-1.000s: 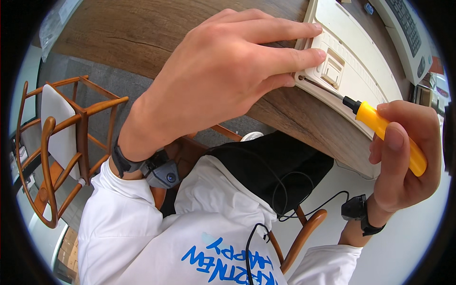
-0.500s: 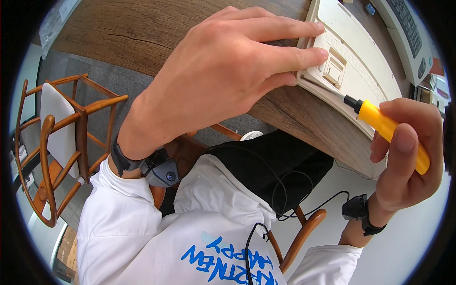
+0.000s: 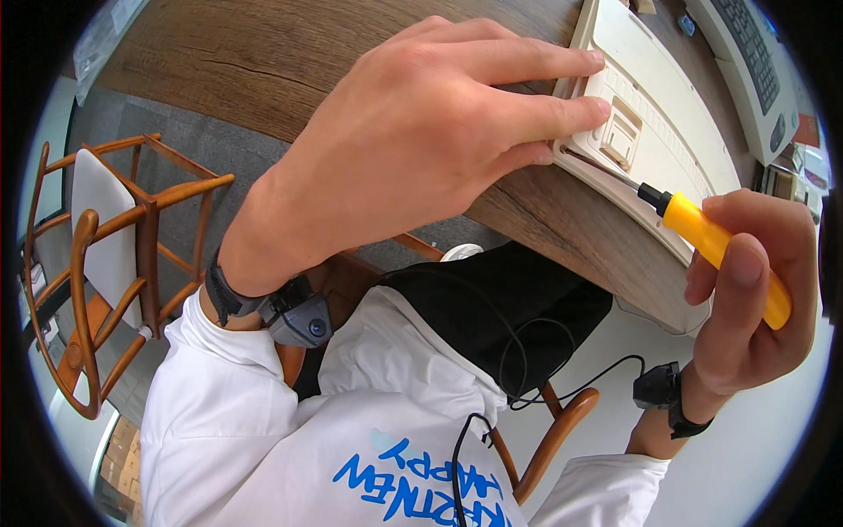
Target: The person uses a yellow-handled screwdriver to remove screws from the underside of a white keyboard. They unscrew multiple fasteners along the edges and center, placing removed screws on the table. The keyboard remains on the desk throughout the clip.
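A cream plastic keyboard (image 3: 654, 83) lies underside up at the table's edge, a fold-out foot (image 3: 622, 138) showing near its corner. My left hand (image 3: 439, 119) rests over its left end, fingers stretched and spread, with fingertips pressing on the plastic. In my right hand (image 3: 755, 290) is a screwdriver (image 3: 694, 220) with a yellow handle and black collar. Fingers and thumb are wrapped round the handle. Its thin metal shaft slants up to the left, and the tip meets a small screw hole (image 3: 564, 149) at the keyboard's near corner, close to my left fingertips.
The brown wooden table (image 3: 237, 57) spans the top. A box with a keyboard picture (image 3: 751, 61) stands at the far right, near a small blue item (image 3: 686, 25). Clear plastic wrap (image 3: 97, 48) lies far left. A wooden chair (image 3: 132, 255) stands left; a black cable (image 3: 527, 395) hangs by my lap.
The screwdriver tip stays at the keyboard's corner, and the right hand has shifted slightly. My left hand keeps its place on the keyboard. The whole view has moved a little.
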The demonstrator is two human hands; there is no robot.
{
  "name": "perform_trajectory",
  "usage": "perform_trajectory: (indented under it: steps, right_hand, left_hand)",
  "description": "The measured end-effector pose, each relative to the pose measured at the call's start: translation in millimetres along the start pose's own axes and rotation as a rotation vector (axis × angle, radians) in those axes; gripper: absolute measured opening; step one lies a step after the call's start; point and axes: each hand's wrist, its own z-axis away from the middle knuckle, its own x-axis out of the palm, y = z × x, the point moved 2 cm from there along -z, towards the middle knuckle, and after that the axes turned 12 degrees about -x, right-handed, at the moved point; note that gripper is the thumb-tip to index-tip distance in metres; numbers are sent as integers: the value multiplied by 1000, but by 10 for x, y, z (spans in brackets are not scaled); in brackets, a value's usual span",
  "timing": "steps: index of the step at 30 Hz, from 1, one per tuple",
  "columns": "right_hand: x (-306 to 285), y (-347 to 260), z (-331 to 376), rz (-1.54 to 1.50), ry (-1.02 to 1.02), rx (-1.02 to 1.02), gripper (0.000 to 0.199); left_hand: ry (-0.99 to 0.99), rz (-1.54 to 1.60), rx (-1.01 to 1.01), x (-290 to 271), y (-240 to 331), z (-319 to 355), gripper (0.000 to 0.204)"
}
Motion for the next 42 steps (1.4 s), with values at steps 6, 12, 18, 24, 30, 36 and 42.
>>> perform_trajectory:
  steps: [6, 12, 18, 24, 30, 36, 42]
  right_hand:
    - [-14, 16, 6, 8, -23, -15, 28]
    - [-10, 22, 26, -22, -15, 5, 29]
    - [-3, 43, -62, -132, -35, -7, 25]
    - [-84, 101, -113, -316, -228, -16, 30]
    - [-66, 95, -91, -307, -194, -48, 33]
    - [-135, 86, -43, -260, -207, 71, 22]
    - [-90, 123, 194, -99, -87, 75, 19]
  left_hand:
    - [-9, -11, -12, -1, 3, 7, 44]
    - [-9, -14, -9, -6, 9, 5, 45]
    - [-15, -1, -11, -9, 16, 1, 45]
    - [-6, 31, -10, -18, 31, -9, 44]
    - [-1, 57, -10, -30, 32, -8, 42]
    - [105, 137, 100, 48, -75, -36, 32]
    - [200, 166, 161, 94, -124, -28, 29]
